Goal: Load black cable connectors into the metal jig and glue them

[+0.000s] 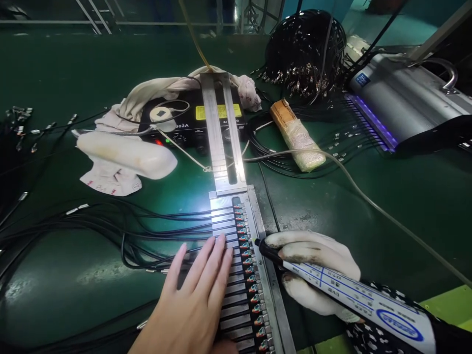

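My bare left hand (201, 287) lies with fingers stretched over the black cables (184, 227) at the left side of a metal fixture (273, 290). The cables sit in a row of slots, and their small connectors with coloured wires (248, 261) line up along the right side of the slots. My gloved right hand (317, 265) is closed around a white-labelled glue syringe (350, 295) with blue print. Its black tip points left, at the fixture's edge beside the connectors. A slotted metal plate (210, 123) extends from the fixture's far end.
Behind the fixture stands a black control box (191, 132) with a white cloth (147, 96) around it. A white rounded handpiece (127, 155) lies left. A wrapped block (298, 137), a silver lamp with purple light (405, 93) and a black cable bundle (306, 54) are right. A hose (354, 182) crosses the table.
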Available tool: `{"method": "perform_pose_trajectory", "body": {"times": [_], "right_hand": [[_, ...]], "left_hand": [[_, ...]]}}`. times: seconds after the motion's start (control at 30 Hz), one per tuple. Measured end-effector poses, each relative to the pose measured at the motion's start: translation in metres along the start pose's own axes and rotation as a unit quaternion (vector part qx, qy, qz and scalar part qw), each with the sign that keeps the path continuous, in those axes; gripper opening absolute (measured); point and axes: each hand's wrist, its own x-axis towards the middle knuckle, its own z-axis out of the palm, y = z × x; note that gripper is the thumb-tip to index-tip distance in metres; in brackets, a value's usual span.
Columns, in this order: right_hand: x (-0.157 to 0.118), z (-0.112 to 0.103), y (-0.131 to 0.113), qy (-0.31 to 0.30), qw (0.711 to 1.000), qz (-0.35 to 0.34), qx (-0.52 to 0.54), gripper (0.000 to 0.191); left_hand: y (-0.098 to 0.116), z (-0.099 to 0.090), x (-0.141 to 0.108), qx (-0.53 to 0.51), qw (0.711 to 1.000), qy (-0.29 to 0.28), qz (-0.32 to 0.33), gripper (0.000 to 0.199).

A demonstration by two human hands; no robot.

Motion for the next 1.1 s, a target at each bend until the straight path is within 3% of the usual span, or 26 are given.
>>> {"method": "perform_pose_trajectory", "body": {"times": [0.17,0.47,0.7,0.83,1.1], "right_hand": [[-0.0065,0.0046,0.0082,-0.012,1.000,0.001,0.006,0.031],[-0.0062,0.0035,0.0103,-0.015,1.000,-0.002,0.007,0.033],[-0.0072,0.0031,0.0098,-0.009,1.000,-0.005,0.011,0.031],[-0.0083,0.0027,0.0091,-0.009,1.000,-0.011,0.016,0.032],[-0.0087,0.0025,0.0098,-0.012,1.000,-0.011,0.012,0.031]], "left_hand": [[0.0053,-0.0003,-0.0049,-0.012,1.000,-0.026,-0.005,0.097],[0.0071,0.0022,-0.0035,-0.055,0.996,-0.069,-0.026,0.083],[0.0071,0.0042,-0.0014,-0.022,0.999,-0.034,-0.014,0.085],[0.0066,0.0060,-0.0008,-0.004,1.000,-0.009,-0.007,0.096],[0.0060,0.0015,-0.0012,-0.004,1.000,-0.030,-0.010,0.100]]}}
